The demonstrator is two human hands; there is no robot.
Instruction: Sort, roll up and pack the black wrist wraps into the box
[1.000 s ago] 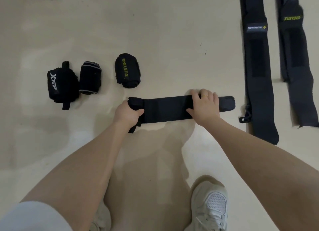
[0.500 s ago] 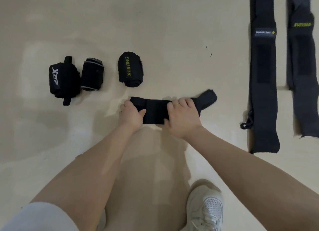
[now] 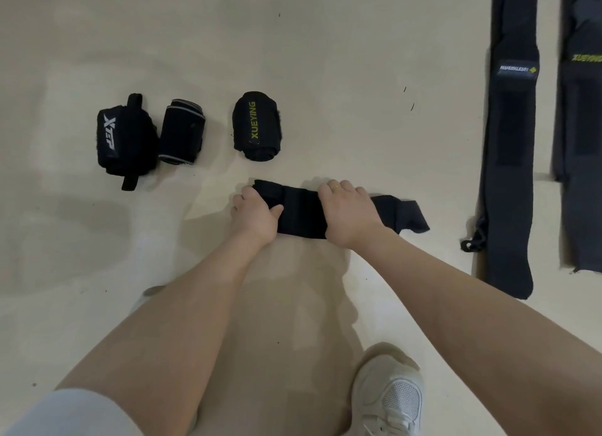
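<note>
- Head view looks straight down at a pale floor point(image 3: 325, 61), with both bare forearms reaching in from the bottom edge.
- Left hand point(image 3: 254, 215) grips the rolled left end of a black wrist wrap point(image 3: 301, 214): fingers curl over the roll's far side and the thumb lies on top of the fabric.
- Right hand point(image 3: 345, 214) lies palm down on the same wrap, fingers bent over its far edge and clamped on the band; a ring shows on one finger.
- That wrap lies flat on the floor, running left to right between the hands, and its loose tail point(image 3: 407, 215) sticks out to the right past the right hand.
- Beyond the hands, three rolled wraps sit in a row: the XTEP roll point(image 3: 125, 141) touches the grey-edged roll point(image 3: 180, 132), and the XUEYING roll point(image 3: 257, 126) stands apart to their right, just beyond the left hand.
- Near the right edge, two unrolled wraps lie lengthwise: the one with a white label point(image 3: 508, 149), and another point(image 3: 580, 162) partly cut off by the frame. The loose tail ends near the first of these without touching it.
- Bare floor stretches between the XUEYING roll and the long wraps, and also along the top of the frame.
- At the bottom, a white shoe point(image 3: 387, 396) sits under the right forearm, and a light sleeve point(image 3: 65, 416) fills the lower left corner.
</note>
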